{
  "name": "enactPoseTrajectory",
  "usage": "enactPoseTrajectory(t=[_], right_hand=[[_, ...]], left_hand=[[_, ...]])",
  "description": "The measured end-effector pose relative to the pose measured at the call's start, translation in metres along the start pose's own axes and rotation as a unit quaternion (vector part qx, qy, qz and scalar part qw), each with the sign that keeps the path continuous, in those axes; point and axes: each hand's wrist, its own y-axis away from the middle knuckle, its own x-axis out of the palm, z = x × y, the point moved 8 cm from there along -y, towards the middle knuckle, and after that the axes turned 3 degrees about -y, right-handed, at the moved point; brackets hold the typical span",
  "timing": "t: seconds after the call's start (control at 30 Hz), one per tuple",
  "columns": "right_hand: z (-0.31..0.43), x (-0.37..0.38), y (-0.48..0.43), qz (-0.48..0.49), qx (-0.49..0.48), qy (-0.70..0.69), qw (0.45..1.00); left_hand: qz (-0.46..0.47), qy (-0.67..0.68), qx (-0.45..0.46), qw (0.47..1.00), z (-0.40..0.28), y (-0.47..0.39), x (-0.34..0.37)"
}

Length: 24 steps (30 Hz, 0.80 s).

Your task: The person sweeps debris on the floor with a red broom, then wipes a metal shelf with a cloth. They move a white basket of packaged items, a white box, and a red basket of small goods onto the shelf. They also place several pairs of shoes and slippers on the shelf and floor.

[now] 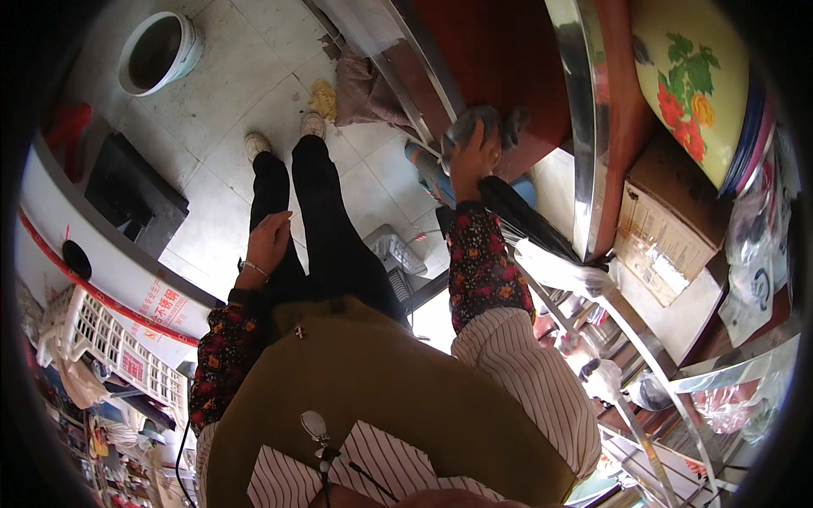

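Observation:
My right hand point(473, 153) grips a bunched dark grey cloth point(471, 120). The cloth lies against the metal-trimmed edge of a glossy red-brown shelf board point(502, 57), and a loose end of it hangs out on the right. My left hand point(267, 244) hangs near my thigh, loosely bent, with nothing seen in it; its palm is turned away. Close below my right wrist is a black wrapped bundle point(524, 213). Part of a blue object point(444, 187) shows beneath the shelf edge.
On the tiled floor point(235, 89) stand a white bucket point(194, 47) of dark liquid and a black box-like object point(130, 197). A sack point(362, 89) and yellow cloth point(324, 98) lie ahead. At right are a flowered basin point(686, 82) and a cardboard box point(664, 235); at left, a white plastic basket point(120, 343).

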Motion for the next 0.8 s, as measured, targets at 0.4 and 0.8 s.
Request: enactPoseTrajectory(t=[0.4, 0.8], right_hand=[[-0.046, 0.005, 0.105, -0.177, 0.037, -0.126, 0.975], [-0.133, 0.086, 0.103, 0.022, 0.043, -0.092, 0.995]], left_hand=[[0.025, -0.003, -0.008, 1.000, 0.001, 0.043, -0.007], [-0.004, 0.003, 0.015, 1.000, -0.002, 0.068, -0.005]])
